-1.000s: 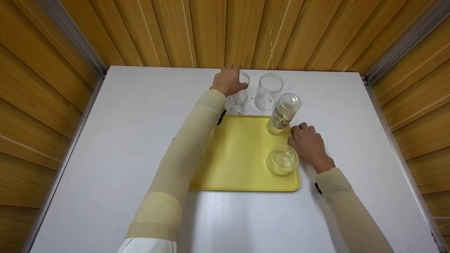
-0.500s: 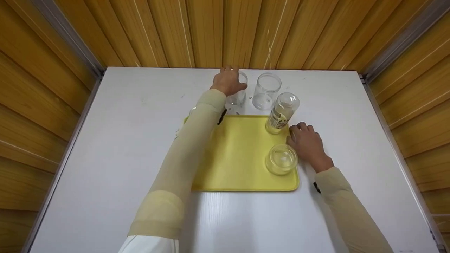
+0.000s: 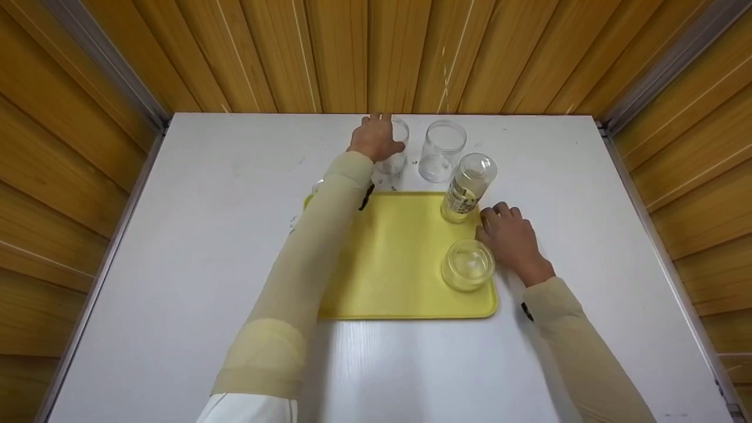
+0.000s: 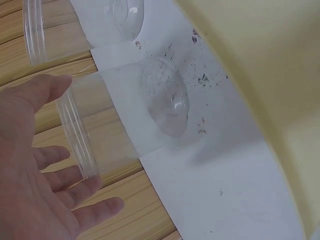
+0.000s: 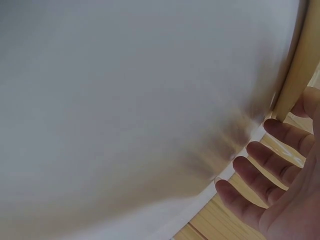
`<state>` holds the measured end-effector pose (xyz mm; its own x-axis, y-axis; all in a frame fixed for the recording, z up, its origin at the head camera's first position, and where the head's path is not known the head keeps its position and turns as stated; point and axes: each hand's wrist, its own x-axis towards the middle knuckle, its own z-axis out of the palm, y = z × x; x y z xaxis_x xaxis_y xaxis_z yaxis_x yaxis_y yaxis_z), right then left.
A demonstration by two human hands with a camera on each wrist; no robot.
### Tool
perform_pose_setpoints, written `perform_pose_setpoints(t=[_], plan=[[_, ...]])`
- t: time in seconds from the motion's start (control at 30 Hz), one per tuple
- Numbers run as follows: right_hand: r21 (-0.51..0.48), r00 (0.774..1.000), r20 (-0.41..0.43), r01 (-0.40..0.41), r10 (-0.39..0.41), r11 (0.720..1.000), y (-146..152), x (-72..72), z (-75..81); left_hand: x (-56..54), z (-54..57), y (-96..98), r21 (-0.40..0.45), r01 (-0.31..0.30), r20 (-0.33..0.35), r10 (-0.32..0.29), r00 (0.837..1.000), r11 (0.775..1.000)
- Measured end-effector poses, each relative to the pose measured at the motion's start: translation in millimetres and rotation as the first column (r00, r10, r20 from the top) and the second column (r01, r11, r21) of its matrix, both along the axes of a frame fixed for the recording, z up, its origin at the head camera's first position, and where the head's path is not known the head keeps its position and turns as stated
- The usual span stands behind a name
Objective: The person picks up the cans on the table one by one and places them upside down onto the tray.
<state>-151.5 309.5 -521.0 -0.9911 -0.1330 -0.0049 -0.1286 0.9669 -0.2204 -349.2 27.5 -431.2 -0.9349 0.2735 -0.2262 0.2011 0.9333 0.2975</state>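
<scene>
My left hand [image 3: 371, 140] is at the table's far edge, its thumb and fingers spread around the ribbed rim of a clear jar [image 4: 125, 115] that stands upright behind the tray. Most of that jar is covered by the hand in the head view. At the right edge of the yellow tray [image 3: 382, 258] my right hand [image 3: 511, 238] pinches the edge between thumb and index finger, other fingers loosely bent. On the tray's right side stand a tall clear bottle with a printed label [image 3: 464, 197] and a short clear jar [image 3: 467, 267].
A second clear jar [image 3: 442, 150] stands right of the gripped one. Something clear [image 3: 318, 186] shows partly behind the left sleeve, by the tray's left edge. Small dark specks [image 4: 202, 80] dot the white table [image 3: 176, 247]. Wood-look panels [image 3: 341, 53] enclose the back and sides.
The whole head view has shifted slightly leftward. Both hands, the jars, the bottle and the tray keep their places relative to one another.
</scene>
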Motion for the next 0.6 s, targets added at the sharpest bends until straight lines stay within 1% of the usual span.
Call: perform_pose_setpoints(t=[0.17,0.3,0.43,0.6], plan=[[0.001,1.000,-0.004,0.004,-0.004,1.000,0.2,-0.8,-1.7,-0.3,-0.8,-2.3,0.018,0.010,-0.030,-0.010,1.000,1.000],[0.002,1.000,-0.006,0.005,-0.005,1.000,-0.3,-0.8,-2.2,0.5,0.4,-3.7,0.029,0.014,-0.025,-0.013,1.000,0.999],[0.004,1.000,-0.002,0.001,-0.001,1.000,-0.6,-1.7,-2.4,1.8,2.4,-5.4,0.041,0.003,-0.014,-0.002,1.000,0.999],[0.016,1.000,-0.001,-0.004,0.004,1.000,0.0,-2.2,-2.3,2.7,4.9,-7.5,0.060,0.003,-0.026,-0.001,1.000,0.998]])
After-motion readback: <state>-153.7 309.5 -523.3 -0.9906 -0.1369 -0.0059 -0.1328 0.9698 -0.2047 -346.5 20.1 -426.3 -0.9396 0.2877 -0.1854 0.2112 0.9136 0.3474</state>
